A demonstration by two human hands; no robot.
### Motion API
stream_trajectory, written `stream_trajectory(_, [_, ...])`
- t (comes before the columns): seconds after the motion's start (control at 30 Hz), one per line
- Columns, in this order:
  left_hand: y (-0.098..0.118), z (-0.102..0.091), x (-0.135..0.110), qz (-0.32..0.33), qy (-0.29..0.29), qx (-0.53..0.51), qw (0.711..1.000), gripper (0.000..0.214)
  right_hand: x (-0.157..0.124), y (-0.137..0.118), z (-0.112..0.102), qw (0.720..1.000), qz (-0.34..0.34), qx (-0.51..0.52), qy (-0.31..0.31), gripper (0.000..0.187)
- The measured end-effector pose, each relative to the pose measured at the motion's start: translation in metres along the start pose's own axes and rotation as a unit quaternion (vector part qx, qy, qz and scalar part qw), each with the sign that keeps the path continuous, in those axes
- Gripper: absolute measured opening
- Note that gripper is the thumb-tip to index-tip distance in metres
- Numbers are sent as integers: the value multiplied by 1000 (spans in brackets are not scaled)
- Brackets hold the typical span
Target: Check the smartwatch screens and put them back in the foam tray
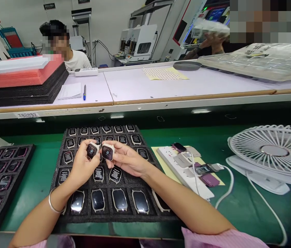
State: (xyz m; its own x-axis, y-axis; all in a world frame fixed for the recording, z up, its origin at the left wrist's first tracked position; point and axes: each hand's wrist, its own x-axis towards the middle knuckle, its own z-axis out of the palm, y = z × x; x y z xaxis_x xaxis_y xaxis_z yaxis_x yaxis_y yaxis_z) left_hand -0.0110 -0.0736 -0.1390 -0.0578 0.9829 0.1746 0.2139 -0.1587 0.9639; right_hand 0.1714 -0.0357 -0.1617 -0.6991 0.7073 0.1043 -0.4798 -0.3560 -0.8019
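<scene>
Green bench mat, lower frame, under black foam tray of watch cases. Above tray centre: first watch pinched in left hand, second watch pinched in right hand, side by side. White fan at right.

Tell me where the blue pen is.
In the head view, the pen lies on the far white table, left of centre, just right of the paper pad.
</scene>
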Motion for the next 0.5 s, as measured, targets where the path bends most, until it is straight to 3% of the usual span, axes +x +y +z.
stream_trajectory(0.5, [1,1,-1,-8,-11,-41,999,37,0,0,-1,1000,0,1,-11,46])
